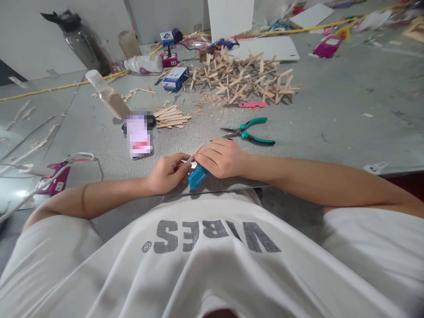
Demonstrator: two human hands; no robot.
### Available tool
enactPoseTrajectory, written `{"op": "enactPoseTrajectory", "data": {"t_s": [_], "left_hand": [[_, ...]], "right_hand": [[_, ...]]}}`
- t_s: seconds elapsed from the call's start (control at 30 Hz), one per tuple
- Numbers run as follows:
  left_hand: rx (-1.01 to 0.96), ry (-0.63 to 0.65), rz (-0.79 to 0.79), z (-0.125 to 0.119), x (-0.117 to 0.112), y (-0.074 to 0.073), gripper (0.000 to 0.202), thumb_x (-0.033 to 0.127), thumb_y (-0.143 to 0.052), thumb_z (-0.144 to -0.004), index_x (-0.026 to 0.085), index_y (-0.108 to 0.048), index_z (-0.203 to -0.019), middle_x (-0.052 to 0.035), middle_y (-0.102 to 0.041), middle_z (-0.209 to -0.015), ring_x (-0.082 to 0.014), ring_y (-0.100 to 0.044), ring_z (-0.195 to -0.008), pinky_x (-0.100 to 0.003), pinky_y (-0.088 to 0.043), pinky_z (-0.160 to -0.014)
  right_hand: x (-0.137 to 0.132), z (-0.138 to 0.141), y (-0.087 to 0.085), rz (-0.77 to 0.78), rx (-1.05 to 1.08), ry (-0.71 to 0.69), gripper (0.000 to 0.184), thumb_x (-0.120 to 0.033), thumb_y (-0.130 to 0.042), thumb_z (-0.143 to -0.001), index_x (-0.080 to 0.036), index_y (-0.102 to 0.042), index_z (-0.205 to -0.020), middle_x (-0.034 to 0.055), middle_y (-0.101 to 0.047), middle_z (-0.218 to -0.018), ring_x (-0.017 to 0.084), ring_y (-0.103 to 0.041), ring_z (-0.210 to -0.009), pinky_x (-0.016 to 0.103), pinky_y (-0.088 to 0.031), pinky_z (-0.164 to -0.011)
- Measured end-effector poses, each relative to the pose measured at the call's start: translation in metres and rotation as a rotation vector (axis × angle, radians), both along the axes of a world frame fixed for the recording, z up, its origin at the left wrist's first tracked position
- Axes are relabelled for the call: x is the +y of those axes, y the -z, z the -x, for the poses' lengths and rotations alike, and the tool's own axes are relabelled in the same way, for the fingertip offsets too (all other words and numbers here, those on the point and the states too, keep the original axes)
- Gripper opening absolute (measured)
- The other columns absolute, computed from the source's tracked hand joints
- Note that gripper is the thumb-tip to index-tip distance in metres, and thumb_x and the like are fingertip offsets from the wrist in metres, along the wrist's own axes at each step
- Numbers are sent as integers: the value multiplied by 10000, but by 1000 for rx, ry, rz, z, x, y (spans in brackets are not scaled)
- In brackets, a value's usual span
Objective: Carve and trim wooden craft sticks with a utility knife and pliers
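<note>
Close to the table's near edge, my left hand (170, 173) is closed, pinching a thin wooden craft stick (197, 151) between thumb and fingers. My right hand (221, 157) curls over a blue plastic tool (198, 177); most of the tool is under the palm, so its exact kind cannot be made out. The stick slants up beside the right fingertips, which are touching it or very near it. Just beyond my right hand lie long-nose pliers (247, 131) with green handles, their jaws slightly apart.
A big heap of joined craft sticks (245, 77) lies at the back, with shavings and a pink craft knife (252, 105) before it. Loose sticks (172, 117), a phone (139, 134), a glue bottle (111, 97) and a blue box (175, 79) stand left of centre.
</note>
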State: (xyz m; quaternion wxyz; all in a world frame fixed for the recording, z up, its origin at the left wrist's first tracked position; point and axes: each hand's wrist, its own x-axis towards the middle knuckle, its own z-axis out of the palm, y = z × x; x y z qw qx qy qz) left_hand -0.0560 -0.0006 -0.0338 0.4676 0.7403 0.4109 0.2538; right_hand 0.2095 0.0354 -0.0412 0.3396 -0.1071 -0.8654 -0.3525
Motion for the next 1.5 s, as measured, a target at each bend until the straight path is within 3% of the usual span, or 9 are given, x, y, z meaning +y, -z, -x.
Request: {"op": "enactPoseTrajectory", "data": {"t_s": [0.23,0.5,0.63,0.77,0.93,1.1,1.17,1.27,1.5], "left_hand": [[-4,11,30,-1,3,-2,402,517,-694,-1041,146,-760,-1183,57,-647,-605,-107,-545,-517,-223,-325,-507],[-112,-24,220,-4,5,-6,591,715,-772,-1033,152,-716,-1203,60,-627,-587,-82,-412,-456,-238,-286,-460],[-143,-37,225,-3,6,-6,621,770,-808,-1019,178,-702,-1177,66,-625,-571,-80,-406,-436,-235,-283,-447],[-154,-78,224,-4,4,-7,578,756,-824,-999,198,-687,-1063,51,-634,-574,-80,-413,-430,-244,-278,-442],[-104,-159,168,-3,5,-11,443,642,-786,-990,214,-680,-954,39,-630,-571,-89,-434,-455,-261,-302,-474],[-10,-199,9,1,10,-9,413,605,-691,-995,197,-727,-943,48,-584,-553,-112,-459,-501,-273,-335,-533],[26,-195,-39,3,12,-7,412,594,-646,-1021,198,-732,-949,52,-571,-551,-123,-466,-509,-286,-356,-556],[110,-194,-120,5,14,-7,389,548,-610,-1056,200,-734,-933,43,-583,-581,-134,-478,-562,-296,-363,-605],[201,-179,-170,6,16,-8,377,493,-598,-1086,190,-755,-924,24,-620,-649,-148,-510,-647,-308,-370,-661]], "right_hand": [[1,1,9,161,-52,68,327,-127,-486,-1236,-180,-689,-985,42,-695,-827,195,-538,-756,361,-357,-754],[16,-5,13,259,58,-7,312,-215,-452,-1263,-165,-694,-1073,37,-715,-850,185,-592,-753,332,-425,-763],[19,-11,14,291,74,-66,313,-311,-536,-1267,-200,-676,-1011,25,-691,-831,182,-582,-754,336,-412,-749],[22,-15,5,154,277,-204,541,-550,-451,-1313,-230,-609,-907,41,-695,-881,193,-626,-833,385,-458,-808],[23,-32,-13,99,439,-369,776,-781,-319,-1287,-170,-777,-1154,-14,-512,-725,173,-434,-631,408,-287,-635],[13,-42,-16,327,138,-345,587,-540,-616,-1284,-102,-658,-1672,57,-818,-993,160,-714,-814,312,-493,-730],[10,-40,-13,409,63,-301,460,-426,-705,-1257,-170,-685,-1639,72,-879,-1187,141,-784,-930,266,-535,-810],[10,-34,-7,394,1,-276,292,-360,-733,-1242,-201,-757,-1485,46,-879,-1179,122,-760,-858,251,-510,-774],[13,-36,-1,301,-142,-227,385,-364,-735,-1239,-195,-662,-1577,69,-856,-1185,132,-705,-825,283,-500,-746]]}}
